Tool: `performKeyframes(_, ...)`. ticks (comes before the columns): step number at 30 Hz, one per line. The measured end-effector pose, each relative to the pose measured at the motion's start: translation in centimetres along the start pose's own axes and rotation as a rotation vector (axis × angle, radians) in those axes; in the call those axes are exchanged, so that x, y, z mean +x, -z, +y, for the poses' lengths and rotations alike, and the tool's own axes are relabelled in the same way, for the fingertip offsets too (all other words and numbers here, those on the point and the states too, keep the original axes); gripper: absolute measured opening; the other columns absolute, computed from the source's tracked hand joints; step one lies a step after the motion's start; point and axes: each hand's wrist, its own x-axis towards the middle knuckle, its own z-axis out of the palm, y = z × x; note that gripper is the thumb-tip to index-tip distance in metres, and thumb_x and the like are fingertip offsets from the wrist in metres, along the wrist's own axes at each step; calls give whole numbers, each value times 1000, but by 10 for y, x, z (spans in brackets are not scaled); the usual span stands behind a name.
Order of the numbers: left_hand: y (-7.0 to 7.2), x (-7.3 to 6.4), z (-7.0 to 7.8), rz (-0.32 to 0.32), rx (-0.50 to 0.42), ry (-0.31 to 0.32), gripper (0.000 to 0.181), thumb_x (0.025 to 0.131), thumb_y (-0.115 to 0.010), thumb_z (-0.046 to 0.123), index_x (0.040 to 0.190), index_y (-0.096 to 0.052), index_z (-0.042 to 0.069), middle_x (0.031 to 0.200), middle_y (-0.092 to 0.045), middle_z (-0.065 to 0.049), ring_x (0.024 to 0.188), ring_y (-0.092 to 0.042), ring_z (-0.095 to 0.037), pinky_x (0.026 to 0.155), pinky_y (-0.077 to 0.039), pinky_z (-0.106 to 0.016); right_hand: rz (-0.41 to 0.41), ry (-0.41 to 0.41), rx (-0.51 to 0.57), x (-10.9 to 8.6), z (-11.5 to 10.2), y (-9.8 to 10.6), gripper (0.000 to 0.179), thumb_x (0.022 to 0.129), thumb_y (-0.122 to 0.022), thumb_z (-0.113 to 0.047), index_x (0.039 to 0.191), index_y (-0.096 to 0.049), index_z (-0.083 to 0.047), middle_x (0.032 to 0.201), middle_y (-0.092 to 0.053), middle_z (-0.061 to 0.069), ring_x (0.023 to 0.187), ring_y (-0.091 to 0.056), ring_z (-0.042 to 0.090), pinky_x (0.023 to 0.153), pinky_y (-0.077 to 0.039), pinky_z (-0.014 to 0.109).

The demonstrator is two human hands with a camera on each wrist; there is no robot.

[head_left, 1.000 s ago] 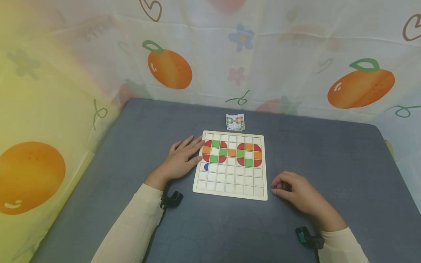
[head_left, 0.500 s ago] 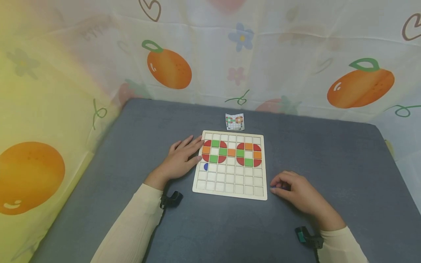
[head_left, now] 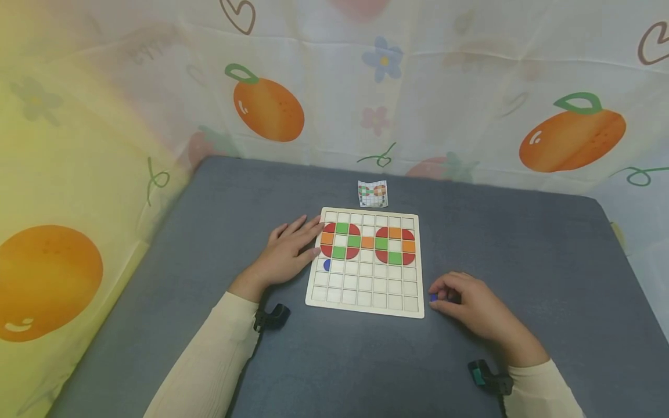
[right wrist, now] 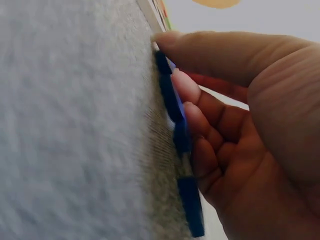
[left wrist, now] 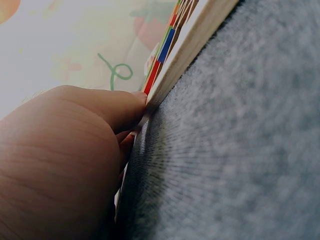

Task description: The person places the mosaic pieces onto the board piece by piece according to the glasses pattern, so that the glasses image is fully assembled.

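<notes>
Several flat blue pieces point(right wrist: 171, 97) under right hand point(head_left: 470, 302); left hand point(head_left: 286, 252) touches wooden board point(head_left: 365, 283).

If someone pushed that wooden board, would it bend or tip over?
Bending seems unlikely: the board looks stiff, with a straight wooden edge. Tipping seems unlikely too, since it lies flat on the table. Tilted, though, it might let the half-round blue piece slide, as bare board shows beside it.
</notes>
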Motion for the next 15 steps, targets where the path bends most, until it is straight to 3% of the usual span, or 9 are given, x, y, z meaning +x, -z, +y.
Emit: performKeyframes(15, 0, 0, 0, -4, -4, 2, 66, 113, -59, 38, 172, -37, 18, 178, -25, 4, 165, -11, -25, 126, -4, -59, 0, 5, -14, 0, -1, 1, 17, 94, -88, -11, 103, -77, -20, 92, -61, -14, 89, -58, 10, 79, -50, 37)
